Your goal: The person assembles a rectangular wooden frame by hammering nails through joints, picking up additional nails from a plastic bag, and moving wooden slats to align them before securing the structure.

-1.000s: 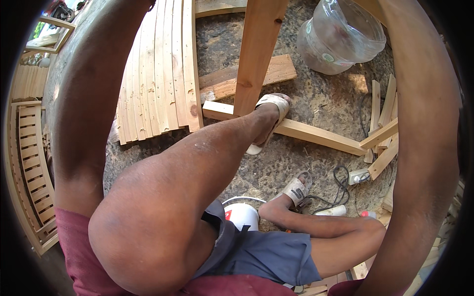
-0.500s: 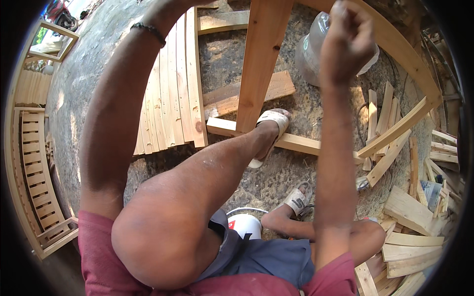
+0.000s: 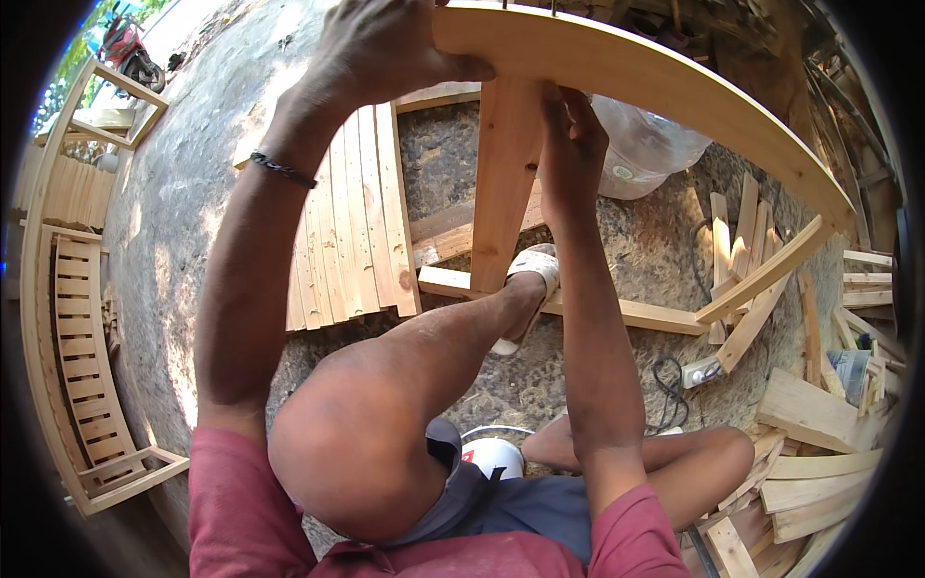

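A long wooden plank (image 3: 665,82) crosses the top of the view, with two thin nails (image 3: 554,8) standing up from its upper edge. My left hand (image 3: 385,53) grips this plank near its left end, thumb against its face. Under it a wide upright board (image 3: 508,183) meets the plank and runs down to a lower rail (image 3: 636,313). Just below the joint, my right hand (image 3: 575,144) is closed on the right edge of the upright board; some of its fingertips are hidden. My sandalled foot (image 3: 533,270) rests against the lower rail beside the board's bottom end.
Slatted wood panel (image 3: 352,222) lies left of the upright board. A clear plastic jug (image 3: 646,144) stands behind the frame. Offcuts (image 3: 819,409) pile up at right, near a power strip (image 3: 700,372). A white bucket (image 3: 493,457) sits by my legs; a wooden bed frame (image 3: 82,337) stands far left.
My right hand has come down from a raised, closed pose to the upright board. My left hand now shows on the plank, and the view has tilted upward slightly.
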`<state>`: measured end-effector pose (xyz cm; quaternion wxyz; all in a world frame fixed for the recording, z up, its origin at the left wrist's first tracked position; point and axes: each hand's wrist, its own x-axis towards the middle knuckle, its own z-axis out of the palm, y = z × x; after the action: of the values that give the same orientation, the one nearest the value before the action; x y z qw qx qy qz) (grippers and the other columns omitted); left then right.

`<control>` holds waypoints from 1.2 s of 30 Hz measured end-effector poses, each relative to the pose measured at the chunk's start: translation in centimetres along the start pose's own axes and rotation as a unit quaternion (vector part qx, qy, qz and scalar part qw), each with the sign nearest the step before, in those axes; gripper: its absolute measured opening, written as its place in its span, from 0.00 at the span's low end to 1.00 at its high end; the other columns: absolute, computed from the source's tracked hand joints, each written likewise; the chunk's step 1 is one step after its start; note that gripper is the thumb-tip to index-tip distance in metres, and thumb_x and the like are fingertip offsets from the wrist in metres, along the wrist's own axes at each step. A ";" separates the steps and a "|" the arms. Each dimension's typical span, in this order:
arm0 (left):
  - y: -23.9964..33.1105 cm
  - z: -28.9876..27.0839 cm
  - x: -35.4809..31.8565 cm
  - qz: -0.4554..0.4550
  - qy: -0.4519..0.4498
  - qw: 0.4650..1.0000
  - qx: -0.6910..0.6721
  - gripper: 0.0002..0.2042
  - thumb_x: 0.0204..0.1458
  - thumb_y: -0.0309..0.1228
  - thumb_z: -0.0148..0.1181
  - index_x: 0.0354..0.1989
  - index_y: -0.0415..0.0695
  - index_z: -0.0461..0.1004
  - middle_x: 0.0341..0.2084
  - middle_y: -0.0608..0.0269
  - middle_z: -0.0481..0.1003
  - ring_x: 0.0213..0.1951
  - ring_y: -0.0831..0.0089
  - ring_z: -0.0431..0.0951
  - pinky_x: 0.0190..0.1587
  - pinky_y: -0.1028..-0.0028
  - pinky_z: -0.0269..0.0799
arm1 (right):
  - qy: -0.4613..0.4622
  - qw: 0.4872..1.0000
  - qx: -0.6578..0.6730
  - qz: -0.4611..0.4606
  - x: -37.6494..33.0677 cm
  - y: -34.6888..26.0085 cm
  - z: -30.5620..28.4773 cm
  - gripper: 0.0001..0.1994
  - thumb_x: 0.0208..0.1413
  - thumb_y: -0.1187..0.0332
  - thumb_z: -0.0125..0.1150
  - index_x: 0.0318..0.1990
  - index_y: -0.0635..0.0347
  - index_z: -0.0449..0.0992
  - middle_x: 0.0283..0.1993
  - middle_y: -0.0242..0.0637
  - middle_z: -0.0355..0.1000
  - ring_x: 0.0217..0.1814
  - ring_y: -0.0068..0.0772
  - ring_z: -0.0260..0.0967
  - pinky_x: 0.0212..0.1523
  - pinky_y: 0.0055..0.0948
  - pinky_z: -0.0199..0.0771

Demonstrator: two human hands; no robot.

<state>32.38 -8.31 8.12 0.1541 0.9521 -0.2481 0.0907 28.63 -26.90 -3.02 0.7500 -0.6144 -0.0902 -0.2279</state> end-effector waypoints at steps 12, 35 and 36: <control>2.7 -2.2 -2.2 0.025 -0.020 0.998 0.059 0.18 0.41 0.43 0.71 0.39 0.54 0.75 0.30 0.69 0.78 0.33 0.72 0.77 0.39 0.71 0.72 | -0.028 0.999 -0.021 -0.030 -3.2 -2.4 -0.6 0.15 0.66 0.60 0.56 0.52 0.61 0.77 0.29 0.24 0.74 0.27 0.09 0.58 0.26 0.16 0.54; 3.9 -2.5 -3.3 0.021 -0.003 0.996 0.087 0.26 0.36 0.45 0.75 0.43 0.52 0.71 0.30 0.66 0.78 0.34 0.64 0.79 0.40 0.65 0.73 | -0.029 0.999 -0.007 -0.029 -4.1 -2.5 -0.2 0.16 0.67 0.58 0.54 0.51 0.60 0.75 0.20 0.19 0.59 0.22 0.09 0.48 0.23 0.20 0.45; 3.9 -2.5 -3.2 0.024 -0.002 0.996 0.086 0.26 0.36 0.45 0.76 0.43 0.52 0.71 0.30 0.66 0.78 0.34 0.64 0.79 0.40 0.65 0.73 | -0.026 0.999 -0.012 -0.025 -4.2 -2.6 -0.4 0.16 0.67 0.58 0.54 0.51 0.60 0.75 0.21 0.20 0.59 0.22 0.09 0.48 0.23 0.20 0.45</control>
<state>27.49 -9.29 10.60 0.0691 0.9556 -0.2628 0.1136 23.70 -26.68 -2.59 0.7338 -0.6268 -0.1220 -0.2319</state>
